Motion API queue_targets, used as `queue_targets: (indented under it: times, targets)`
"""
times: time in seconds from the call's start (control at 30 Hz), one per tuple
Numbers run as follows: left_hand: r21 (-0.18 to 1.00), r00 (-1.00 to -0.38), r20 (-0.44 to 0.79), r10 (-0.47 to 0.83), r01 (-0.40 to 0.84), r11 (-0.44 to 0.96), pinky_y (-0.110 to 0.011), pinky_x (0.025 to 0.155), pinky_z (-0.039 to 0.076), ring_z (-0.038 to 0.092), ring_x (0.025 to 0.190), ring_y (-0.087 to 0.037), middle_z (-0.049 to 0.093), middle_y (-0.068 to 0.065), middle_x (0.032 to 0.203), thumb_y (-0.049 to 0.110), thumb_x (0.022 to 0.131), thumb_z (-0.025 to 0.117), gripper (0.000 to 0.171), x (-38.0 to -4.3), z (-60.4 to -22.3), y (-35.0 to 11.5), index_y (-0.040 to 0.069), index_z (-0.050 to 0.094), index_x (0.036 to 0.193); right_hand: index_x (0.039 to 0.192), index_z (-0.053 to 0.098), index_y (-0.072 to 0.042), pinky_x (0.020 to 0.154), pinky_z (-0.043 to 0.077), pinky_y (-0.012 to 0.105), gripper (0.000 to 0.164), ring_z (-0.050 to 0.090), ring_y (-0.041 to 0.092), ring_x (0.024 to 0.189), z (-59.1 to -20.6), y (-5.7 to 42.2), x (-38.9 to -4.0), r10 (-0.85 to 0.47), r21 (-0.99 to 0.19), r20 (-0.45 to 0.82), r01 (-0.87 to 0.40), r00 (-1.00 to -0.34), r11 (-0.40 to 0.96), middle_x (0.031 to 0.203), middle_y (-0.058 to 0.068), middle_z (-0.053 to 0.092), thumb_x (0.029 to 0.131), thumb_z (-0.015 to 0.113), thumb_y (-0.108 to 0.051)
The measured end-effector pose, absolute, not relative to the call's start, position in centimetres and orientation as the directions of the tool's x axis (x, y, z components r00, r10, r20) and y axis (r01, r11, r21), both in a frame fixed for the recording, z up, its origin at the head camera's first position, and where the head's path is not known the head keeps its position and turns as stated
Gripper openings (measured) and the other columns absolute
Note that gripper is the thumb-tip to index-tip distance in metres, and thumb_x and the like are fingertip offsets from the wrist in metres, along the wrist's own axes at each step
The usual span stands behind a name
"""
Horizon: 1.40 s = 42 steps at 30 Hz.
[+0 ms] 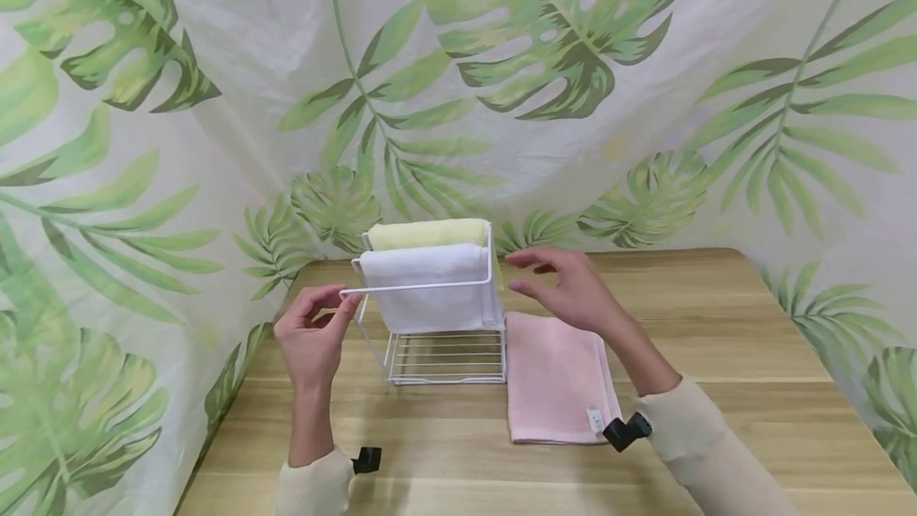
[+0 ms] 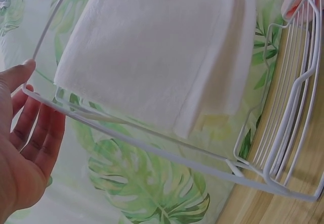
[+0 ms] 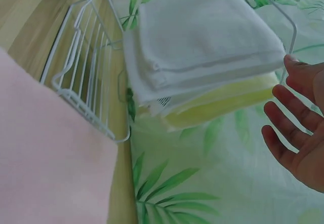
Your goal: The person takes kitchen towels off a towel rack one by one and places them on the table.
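Observation:
A white wire rack (image 1: 415, 288) stands on the table, with a folded white towel (image 1: 430, 285) draped over its middle bar and a folded yellow towel (image 1: 430, 232) over the bar behind. My left hand (image 1: 312, 334) pinches the rack's front left top corner; in the left wrist view, its thumb and fingers (image 2: 42, 128) meet at the wire. On the other side, my right hand (image 1: 566, 285) hovers with parted, loosely bent fingers beside the rack. In the right wrist view, the thumb tip is right at the white towel's edge, and nothing is held.
A folded pink towel (image 1: 555, 381) with a small white label lies flat on the wooden table (image 1: 716, 420), just right of the rack. The rack's lower wire shelf (image 1: 447, 357) sits close to the tabletop. Behind the table hangs a leaf-patterned cloth (image 1: 573, 158).

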<state>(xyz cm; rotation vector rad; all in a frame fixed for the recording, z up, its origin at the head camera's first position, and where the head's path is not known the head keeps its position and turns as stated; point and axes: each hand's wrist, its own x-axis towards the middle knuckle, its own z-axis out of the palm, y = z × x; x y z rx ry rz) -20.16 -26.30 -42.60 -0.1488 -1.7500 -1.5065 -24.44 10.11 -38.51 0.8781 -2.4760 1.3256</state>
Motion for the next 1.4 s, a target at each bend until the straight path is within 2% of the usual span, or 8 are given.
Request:
queue_targets:
  times: [0.27,0.43,0.7,0.87,1.0,1.2,1.4]
  targets:
    - [0.79,-0.668,0.612,-0.423,0.543,0.285,-0.01,0.062,0.059,0.07,0.074,0.0,0.073,0.015,0.086,-0.008,0.082,0.088,0.019,-19.8,-42.6,-26.3,-0.011,0.077,0.098,0.129,0.074,-0.005,0.102,0.062,0.052,0.038,0.073,0.029,0.114,-36.9,8.1,-24.3,-0.392,-0.678,0.521,-0.647,-0.758,0.35,0.128,0.013,0.077,0.093,0.084,-0.011]
    - [0.786,-0.663,0.616,-0.426,0.547,0.287,-0.01,0.062,0.059,0.071,0.075,0.001,0.074,0.016,0.086,-0.01,0.081,0.088,0.021,-19.8,-42.7,-26.3,-0.013,0.077,0.098,0.13,0.075,-0.005,0.1,0.062,0.048,0.041,0.073,0.027,0.109,-36.4,7.4,-24.3,-0.376,-0.661,0.559,-0.671,-0.739,0.335,0.124,0.012,0.077,0.091,0.086,-0.008]
    - [0.79,-0.67,0.612,-0.42,0.544,0.284,-0.01,0.062,0.06,0.071,0.075,0.001,0.074,0.016,0.086,-0.008,0.082,0.089,0.022,-19.8,-42.4,-26.2,-0.015,0.075,0.099,0.132,0.073,-0.003,0.101,0.064,0.047,0.042,0.074,0.032,0.115,-35.7,6.8,-24.6,-0.399,-0.606,0.597,-0.718,-0.695,0.342,0.129,0.015,0.076,0.093,0.085,-0.011]
    - [0.793,-0.673,0.608,-0.42,0.539,0.284,-0.011,0.062,0.06,0.071,0.074,0.001,0.075,0.016,0.086,-0.008,0.082,0.089,0.02,-19.8,-42.5,-26.2,-0.012,0.077,0.098,0.131,0.073,-0.001,0.102,0.064,0.044,0.041,0.073,0.031,0.122,-35.4,6.3,-25.0,-0.411,-0.588,0.61,-0.735,-0.677,0.338,0.129,0.015,0.076,0.093,0.085,-0.011]
    - [0.794,-0.675,0.608,-0.418,0.537,0.286,-0.011,0.062,0.06,0.071,0.075,0.001,0.075,0.016,0.086,-0.007,0.082,0.089,0.02,-19.8,-42.5,-26.2,-0.01,0.078,0.098,0.132,0.072,-0.002,0.105,0.063,0.046,0.044,0.071,0.031,0.126,-35.1,6.1,-25.4,-0.428,-0.562,0.607,-0.743,-0.67,0.365,0.133,0.014,0.075,0.092,0.086,-0.013]
    - [0.787,-0.671,0.616,-0.412,0.541,0.295,-0.01,0.062,0.059,0.071,0.075,0.0,0.074,0.016,0.085,-0.006,0.083,0.089,0.021,-19.7,-42.3,-26.1,-0.013,0.076,0.098,0.132,0.073,-0.005,0.107,0.061,0.048,0.043,0.072,0.03,0.127,-34.5,5.3,-26.3,-0.471,-0.499,0.602,-0.764,-0.645,0.409,0.133,0.011,0.076,0.093,0.086,-0.019]
    - [0.783,-0.67,0.622,-0.406,0.545,0.3,-0.01,0.062,0.059,0.071,0.076,0.0,0.074,0.015,0.086,-0.006,0.083,0.089,0.019,-19.8,-42.2,-26.1,-0.011,0.077,0.097,0.132,0.074,-0.003,0.111,0.058,0.048,0.043,0.071,0.03,0.129,-33.9,4.1,-27.1,-0.525,-0.474,0.604,-0.8,-0.6,0.368,0.133,0.011,0.077,0.093,0.085,-0.019]
